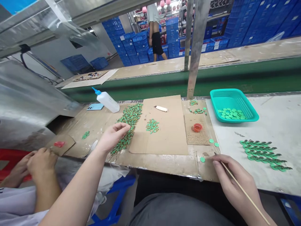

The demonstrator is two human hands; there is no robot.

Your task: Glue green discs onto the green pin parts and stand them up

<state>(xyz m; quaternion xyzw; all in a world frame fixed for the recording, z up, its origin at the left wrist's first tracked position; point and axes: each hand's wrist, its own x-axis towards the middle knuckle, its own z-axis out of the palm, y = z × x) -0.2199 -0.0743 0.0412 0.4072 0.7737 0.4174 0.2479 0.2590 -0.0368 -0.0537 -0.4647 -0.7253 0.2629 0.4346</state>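
Note:
My left hand (113, 135) reaches over the edge of a large heap of small green and orange pieces (131, 117), thumb and fingertips pinched together. Whatever lies between those fingertips is too small to make out. In my right hand (237, 179) is a thin wooden stick (242, 190), held like a pen with its dark tip pointing to the table. Just left of that tip lies a green disc (202, 159). A smaller pile of the green pieces (152, 126) rests on a cardboard sheet (164, 142) between my hands.
A red cap (197, 127) sits on a brown pad. Green discs with dark pieces (263, 153) stand in rows at right, before a turquoise basket (235, 119). Behind are a white-handled tool (161, 108), squeeze bottle (108, 102) and phone (95, 106). A co-worker's hands (39, 163) are at left.

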